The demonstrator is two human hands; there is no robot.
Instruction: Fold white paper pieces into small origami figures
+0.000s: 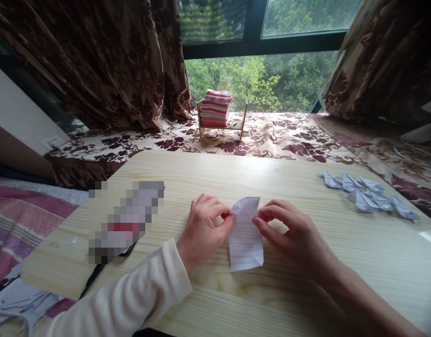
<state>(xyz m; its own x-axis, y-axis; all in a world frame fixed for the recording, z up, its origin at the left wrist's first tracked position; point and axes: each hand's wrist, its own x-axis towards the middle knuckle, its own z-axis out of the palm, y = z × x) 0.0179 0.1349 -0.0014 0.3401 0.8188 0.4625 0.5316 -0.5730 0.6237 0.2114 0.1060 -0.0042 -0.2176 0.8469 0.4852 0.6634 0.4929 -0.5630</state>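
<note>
My left hand (pixel 205 223) rests knuckles up on the pale wooden table (pixel 307 262), fingers curled in, thumb and forefinger pinching the left edge of a slip of printed paper (pixel 246 241) near its top. My right hand (pixel 292 234) comes in from the near right, wrist low on the wood, its fingers bent and pinching the paper's right edge at the same height. The slip lies between my hands in the middle of the table, its top corner folded over, the lower part flat and pointing toward me. Far right on the table sits a cluster of folded paper pieces (pixel 368 196). Left of my left hand lies a blurred-out object (pixel 126 217).
</note>
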